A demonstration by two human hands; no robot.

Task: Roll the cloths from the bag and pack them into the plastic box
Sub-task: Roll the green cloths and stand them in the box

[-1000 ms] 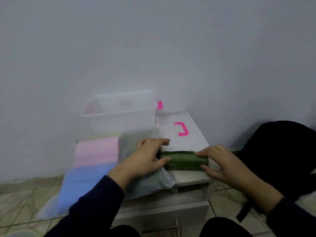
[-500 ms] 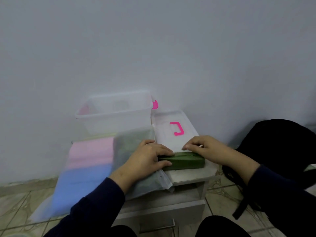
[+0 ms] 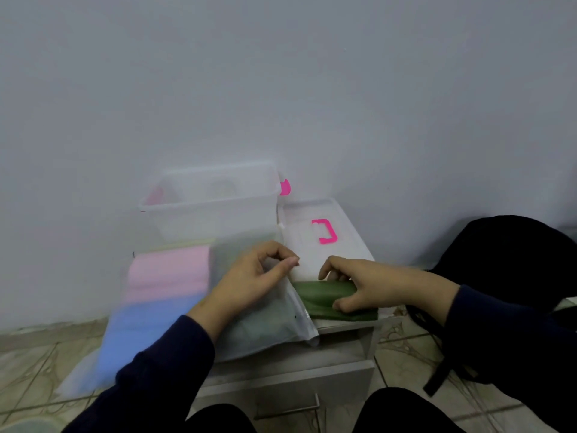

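Note:
A rolled green cloth (image 3: 321,296) lies on the small white table (image 3: 343,326), and my right hand (image 3: 359,287) curls around its right end. My left hand (image 3: 249,281) rests on a frosted plastic bag (image 3: 268,323) just left of the roll, its fingers loosely bent and pinching nothing that I can make out. Behind them stands the clear plastic box (image 3: 212,204), open, with a pink clip on its right side. Pink and blue folded cloths (image 3: 156,292) show through another bag at the left.
The box's white lid (image 3: 306,245) with a pink handle lies flat at the table's back right. A black backpack (image 3: 515,276) sits on the tiled floor to the right. The wall is close behind the table. My knees are at the bottom edge.
My left hand has come off the green roll and now sits on the bag. My right hand has slid from the roll's top to grip its right end. The view has shifted slightly.

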